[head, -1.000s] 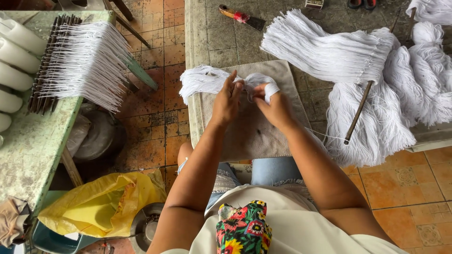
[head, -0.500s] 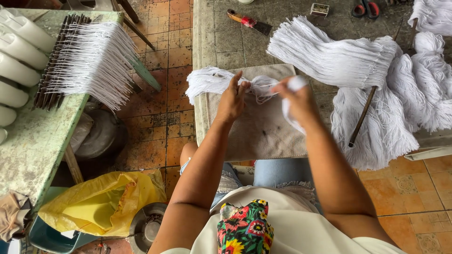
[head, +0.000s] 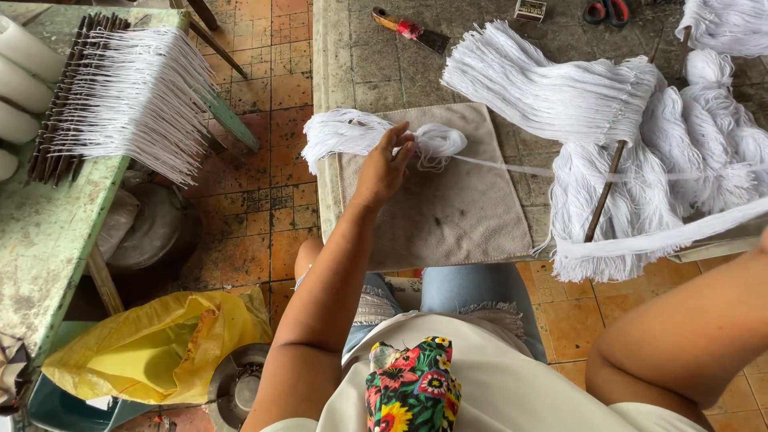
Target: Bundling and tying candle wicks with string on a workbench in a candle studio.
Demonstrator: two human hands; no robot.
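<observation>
The small white thread bundle [head: 372,132] is lying upper centre on the grey cloth mat [head: 448,216]. My left hand [head: 382,170] is pinching it at its waist, fingers closed. A taut strand [head: 512,166] is running rightward; my right hand is lying outside the frame.

Yellow plastic bag [head: 152,352] beside scraper [head: 410,30], scissors [head: 606,10]

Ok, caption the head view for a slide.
Left hand pins a white thread bundle on a grey cloth; a strand runs right toward the unseen right hand.
</observation>
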